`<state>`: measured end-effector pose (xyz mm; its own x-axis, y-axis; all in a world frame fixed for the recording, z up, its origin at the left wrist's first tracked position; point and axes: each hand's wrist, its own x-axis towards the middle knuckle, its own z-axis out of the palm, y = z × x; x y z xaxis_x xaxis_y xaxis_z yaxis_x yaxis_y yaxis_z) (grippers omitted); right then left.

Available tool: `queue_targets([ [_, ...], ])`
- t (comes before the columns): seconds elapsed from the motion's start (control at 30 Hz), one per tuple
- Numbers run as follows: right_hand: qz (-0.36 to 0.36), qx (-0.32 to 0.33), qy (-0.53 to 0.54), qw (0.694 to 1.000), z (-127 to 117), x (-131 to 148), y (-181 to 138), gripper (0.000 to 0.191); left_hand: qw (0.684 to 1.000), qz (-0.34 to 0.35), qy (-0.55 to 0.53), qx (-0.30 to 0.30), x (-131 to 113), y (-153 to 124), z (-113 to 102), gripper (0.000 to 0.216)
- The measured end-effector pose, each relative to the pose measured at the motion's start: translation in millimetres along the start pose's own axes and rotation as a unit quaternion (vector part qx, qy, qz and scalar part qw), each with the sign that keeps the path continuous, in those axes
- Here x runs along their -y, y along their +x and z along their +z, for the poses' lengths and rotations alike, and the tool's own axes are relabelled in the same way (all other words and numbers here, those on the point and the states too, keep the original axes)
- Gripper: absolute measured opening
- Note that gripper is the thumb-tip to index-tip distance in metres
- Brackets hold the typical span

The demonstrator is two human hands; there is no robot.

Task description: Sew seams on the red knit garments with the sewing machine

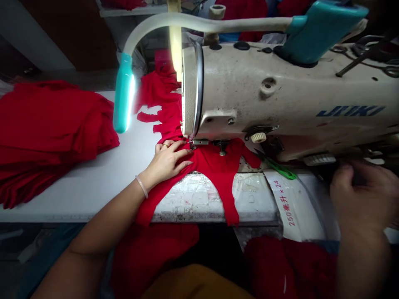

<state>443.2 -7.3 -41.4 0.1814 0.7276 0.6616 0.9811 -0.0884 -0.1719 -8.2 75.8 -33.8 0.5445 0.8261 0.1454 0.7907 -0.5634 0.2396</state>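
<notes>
Fabric (215,170) of red knit was pressed flat under the left hand (166,162), spread open, beside the Juki sewing machine's (280,95) needle on the white table (77,195); the right hand (358,195) was curled, its hold unclear; folded red pieces (46,137) were heaped leftward in the dim room.

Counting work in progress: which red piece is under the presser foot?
The red piece under the left hand, not the folded red stack farther left.

White table (87,191): red cloth pile (52,133) upper left; Juki sewing machine (274,95) right; red garment (215,174) below it; green snips (276,167); printed sheet (293,207) lower right.
</notes>
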Motion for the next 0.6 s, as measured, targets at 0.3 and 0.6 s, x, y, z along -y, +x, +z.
queue_targets([
  [0.3, -0.023, 0.020, -0.024, 0.999, -19.1, 43.6, -5.2, 0.037, 0.998, 0.008, -0.030, -0.045, -8.0, -9.2, -11.2, 0.033],
  [0.6, -0.172, 0.278, 0.156, 0.932, 48.2, 219.1, -11.5, 0.054, 0.993, -0.104, 0.021, 0.043, 5.8, 9.4, -19.4, 0.052],
])
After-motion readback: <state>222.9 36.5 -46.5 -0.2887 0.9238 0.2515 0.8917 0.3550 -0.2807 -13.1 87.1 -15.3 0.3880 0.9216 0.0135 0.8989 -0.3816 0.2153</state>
